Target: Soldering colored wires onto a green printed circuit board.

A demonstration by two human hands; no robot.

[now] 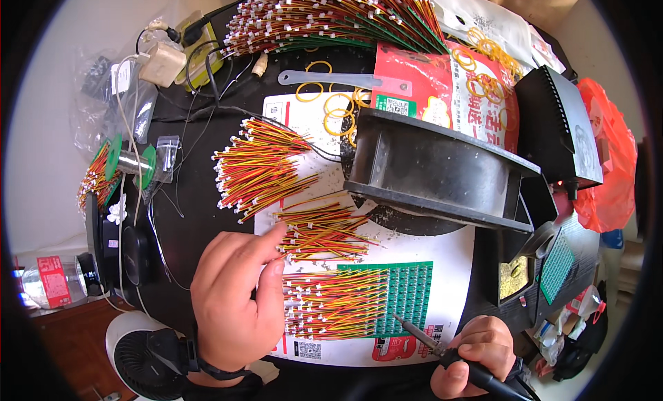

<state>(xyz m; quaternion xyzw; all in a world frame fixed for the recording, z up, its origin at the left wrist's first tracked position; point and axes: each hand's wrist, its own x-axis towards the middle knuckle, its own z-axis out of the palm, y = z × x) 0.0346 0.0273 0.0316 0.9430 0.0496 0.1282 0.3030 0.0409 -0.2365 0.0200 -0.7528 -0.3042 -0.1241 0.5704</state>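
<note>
My left hand [231, 290] is open, with its thumb and index finger apart at the left ends of a small loose pile of red, yellow and black wires [324, 232]. Below that pile lies a green circuit board panel [411, 297] with rows of small pads. Wires with white connectors [331, 301] lie in rows across its left part, their connectors pointing left. In my right hand [487, 349] is a soldering iron [476, 377], held like a pen. Its tip is over the lower part of the board; whether it touches cannot be seen.
A black fan [442, 170] stands beyond the board. Bigger wire bundles lie at left [259, 166] and far back [331, 21]. Rubber bands [338, 114] are scattered behind. A solder spool [131, 163] stands at left, a black soldering station [559, 128] and tip-cleaner tray [514, 277] at right.
</note>
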